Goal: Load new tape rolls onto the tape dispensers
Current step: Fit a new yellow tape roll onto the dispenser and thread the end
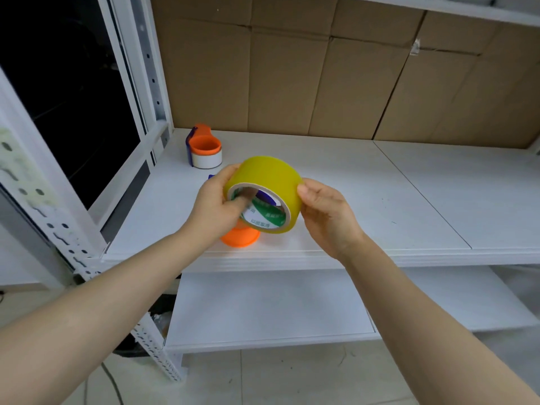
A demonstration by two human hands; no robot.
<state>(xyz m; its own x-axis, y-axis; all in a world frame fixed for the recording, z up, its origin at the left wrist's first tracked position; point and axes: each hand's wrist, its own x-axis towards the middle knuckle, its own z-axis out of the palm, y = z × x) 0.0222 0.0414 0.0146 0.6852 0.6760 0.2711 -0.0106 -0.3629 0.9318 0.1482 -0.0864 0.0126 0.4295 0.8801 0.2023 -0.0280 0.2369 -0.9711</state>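
A yellow tape roll (pixel 270 178) with a green-and-white label inside its core is held above the white shelf (pixel 365 200). My left hand (pixel 214 209) grips its left side, thumb tucked into the core. My right hand (pixel 327 217) pinches the roll's right edge with thumb and fingers. Directly beneath the roll an orange dispenser (pixel 241 236) stands on the shelf, mostly hidden by the roll and my left hand. A second orange dispenser (pixel 204 150), carrying a white roll, stands at the back left of the shelf.
Brown cardboard sheets (pixel 336 77) line the back of the shelf. A white perforated rack post (pixel 73 238) and a dark window (pixel 64 92) are on the left. A lower white shelf (pixel 268 308) lies beneath, with tiled floor below.
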